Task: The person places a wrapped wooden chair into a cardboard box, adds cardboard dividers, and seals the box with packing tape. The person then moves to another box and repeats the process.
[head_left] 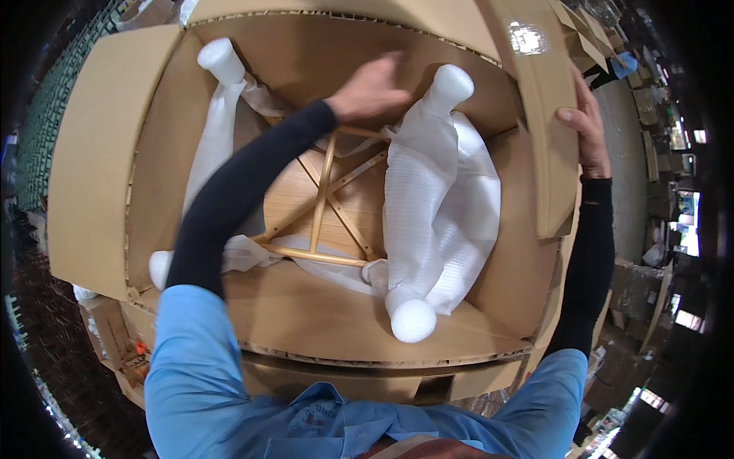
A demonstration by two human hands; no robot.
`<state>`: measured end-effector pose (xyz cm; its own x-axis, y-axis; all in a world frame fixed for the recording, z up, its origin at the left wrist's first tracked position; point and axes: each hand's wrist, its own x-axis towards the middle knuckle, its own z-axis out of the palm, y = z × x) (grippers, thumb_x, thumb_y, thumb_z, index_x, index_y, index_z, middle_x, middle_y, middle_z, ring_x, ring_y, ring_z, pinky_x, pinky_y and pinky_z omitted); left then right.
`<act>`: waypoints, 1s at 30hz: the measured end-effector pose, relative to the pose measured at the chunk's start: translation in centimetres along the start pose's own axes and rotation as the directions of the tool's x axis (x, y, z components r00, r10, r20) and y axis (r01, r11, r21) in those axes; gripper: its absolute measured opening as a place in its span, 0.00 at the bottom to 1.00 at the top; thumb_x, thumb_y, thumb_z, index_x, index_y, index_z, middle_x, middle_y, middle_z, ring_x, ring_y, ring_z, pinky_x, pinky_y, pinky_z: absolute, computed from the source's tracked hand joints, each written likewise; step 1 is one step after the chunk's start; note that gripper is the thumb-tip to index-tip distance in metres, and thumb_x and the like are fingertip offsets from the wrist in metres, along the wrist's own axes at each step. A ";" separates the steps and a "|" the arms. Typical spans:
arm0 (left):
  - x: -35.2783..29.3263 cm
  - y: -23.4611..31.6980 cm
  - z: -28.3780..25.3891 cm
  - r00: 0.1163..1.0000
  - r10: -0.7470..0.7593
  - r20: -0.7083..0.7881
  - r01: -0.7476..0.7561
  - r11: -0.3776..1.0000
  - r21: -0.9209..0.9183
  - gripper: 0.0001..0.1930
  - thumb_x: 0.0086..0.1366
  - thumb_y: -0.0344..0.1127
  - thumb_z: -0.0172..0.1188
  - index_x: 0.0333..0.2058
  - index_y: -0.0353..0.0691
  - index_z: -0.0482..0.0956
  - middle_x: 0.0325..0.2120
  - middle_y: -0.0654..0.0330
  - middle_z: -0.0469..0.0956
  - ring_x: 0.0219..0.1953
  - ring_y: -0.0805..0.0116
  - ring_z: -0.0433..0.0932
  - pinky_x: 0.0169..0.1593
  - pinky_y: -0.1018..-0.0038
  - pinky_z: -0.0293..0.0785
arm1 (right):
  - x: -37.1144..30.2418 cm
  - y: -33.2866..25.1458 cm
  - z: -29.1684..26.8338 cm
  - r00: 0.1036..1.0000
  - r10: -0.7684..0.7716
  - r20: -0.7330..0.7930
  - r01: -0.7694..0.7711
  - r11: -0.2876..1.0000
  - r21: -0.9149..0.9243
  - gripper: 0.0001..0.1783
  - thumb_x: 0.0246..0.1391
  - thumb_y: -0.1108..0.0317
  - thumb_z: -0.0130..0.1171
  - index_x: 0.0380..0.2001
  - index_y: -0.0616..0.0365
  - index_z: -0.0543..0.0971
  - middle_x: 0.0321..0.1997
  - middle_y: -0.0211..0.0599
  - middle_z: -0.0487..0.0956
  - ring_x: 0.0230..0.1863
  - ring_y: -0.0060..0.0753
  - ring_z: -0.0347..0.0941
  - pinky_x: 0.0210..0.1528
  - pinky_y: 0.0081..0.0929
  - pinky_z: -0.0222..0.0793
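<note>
A large open cardboard box (pixel 489 321) stands in front of me. Inside it lies a piece of light wooden furniture with a flat panel, crossed slats and round rails (pixel 324 191). Its legs are wrapped in white foam sheet (pixel 417 183), with rounded foam caps at the ends. My left hand (pixel 372 90) hovers over the far part of the box, slightly blurred, fingers apart and holding nothing. On the right, my right hand (pixel 589 130) grips the edge of the box's right flap (pixel 547 130), thumb on its near face and the other fingers partly hidden.
The left flap (pixel 95 161) is folded outward, and the far flap (pixel 428 19) stands beyond the box. Further cardboard boxes (pixel 634 294) are stacked at the right beside a grey floor strip (pixel 621 168). An open carton (pixel 111 336) sits at the lower left.
</note>
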<state>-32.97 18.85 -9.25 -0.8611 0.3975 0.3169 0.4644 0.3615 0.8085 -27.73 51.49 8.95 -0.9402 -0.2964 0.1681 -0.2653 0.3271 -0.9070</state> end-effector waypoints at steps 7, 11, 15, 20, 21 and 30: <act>4.7 2.3 10.5 0.976 -0.219 -0.002 0.206 0.920 -0.335 0.42 0.42 0.40 0.72 0.56 0.27 0.67 0.47 0.41 0.77 0.52 0.49 0.77 0.56 0.65 0.73 | 4.5 2.0 3.0 0.970 0.061 0.237 -0.014 0.981 -0.194 0.54 0.37 0.59 0.67 0.70 0.62 0.58 0.70 0.50 0.63 0.71 0.41 0.57 0.72 0.34 0.48; 4.1 0.1 9.4 0.981 -0.176 0.075 0.191 0.874 -0.447 0.39 0.42 0.39 0.72 0.54 0.29 0.71 0.50 0.48 0.77 0.51 0.56 0.77 0.56 0.69 0.72 | 5.4 4.1 5.0 0.950 0.022 0.311 0.068 0.959 -0.276 0.50 0.41 0.66 0.64 0.70 0.60 0.57 0.71 0.47 0.61 0.72 0.39 0.57 0.73 0.35 0.49; 3.1 0.6 10.0 0.993 -0.121 -0.007 0.095 0.815 -0.572 0.37 0.43 0.39 0.72 0.53 0.31 0.73 0.51 0.48 0.76 0.54 0.58 0.74 0.59 0.69 0.68 | 4.6 6.0 5.9 0.966 -0.029 0.258 0.117 0.936 -0.332 0.46 0.43 0.68 0.63 0.69 0.59 0.61 0.72 0.44 0.59 0.72 0.39 0.55 0.73 0.35 0.49; 2.2 -0.1 11.9 0.992 -0.072 -0.106 0.004 0.844 -0.537 0.36 0.47 0.39 0.71 0.55 0.31 0.72 0.53 0.45 0.74 0.58 0.55 0.71 0.62 0.66 0.65 | 4.0 8.1 7.6 0.928 -0.250 0.276 0.358 0.805 -0.474 0.40 0.46 0.66 0.65 0.66 0.56 0.67 0.70 0.47 0.60 0.71 0.45 0.54 0.71 0.41 0.51; 2.3 -1.7 13.2 0.988 0.024 -0.150 -0.088 0.893 -0.441 0.35 0.48 0.39 0.70 0.55 0.31 0.71 0.53 0.45 0.74 0.57 0.54 0.71 0.61 0.65 0.66 | 4.2 8.0 8.5 0.907 -0.268 0.323 0.416 0.683 -0.600 0.39 0.47 0.64 0.66 0.65 0.55 0.68 0.69 0.48 0.60 0.71 0.48 0.54 0.71 0.42 0.51; -3.6 -2.5 9.6 0.856 -0.342 -0.387 0.252 0.931 -0.263 0.15 0.52 0.34 0.56 0.39 0.36 0.81 0.42 0.40 0.78 0.49 0.43 0.76 0.53 0.55 0.70 | 1.9 8.9 11.4 0.870 -0.424 0.252 0.422 0.373 -0.826 0.38 0.48 0.59 0.69 0.62 0.56 0.71 0.70 0.58 0.58 0.70 0.57 0.53 0.70 0.49 0.47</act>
<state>-29.11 24.59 -17.18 -0.9762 -0.1098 0.1871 0.1605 0.2148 0.9634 -29.47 43.60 -3.20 -0.6510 -0.6229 0.4338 -0.6723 0.7385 0.0515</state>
